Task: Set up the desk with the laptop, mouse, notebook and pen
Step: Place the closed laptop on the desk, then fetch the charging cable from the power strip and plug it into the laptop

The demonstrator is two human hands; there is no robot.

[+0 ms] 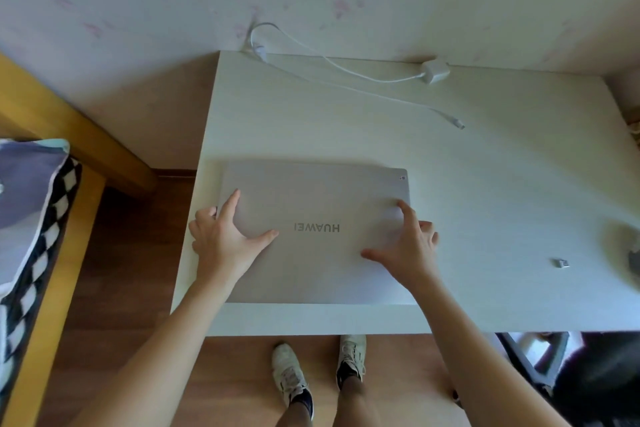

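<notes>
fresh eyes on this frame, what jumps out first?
The closed silver laptop lies flat near the front left of the white desk, logo upside down to the wearer, with the left hand and right hand spread flat on its lid. Behind it, a white charger and cable trail along the wall edge. A small silver item sits alone at the right.

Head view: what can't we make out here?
- Grey object at the right edge: cut off by the frame and blurred, identity unclear.
- Small silver piece on the desk: too small to identify.
- Mouse, notebook, pen: none visible in the head view.
- Laptop: lid closed, so screen and keyboard are hidden; its side edges are partly covered by the left hand and right hand.
- Charger cable: the far end runs behind the desk edge.
</notes>
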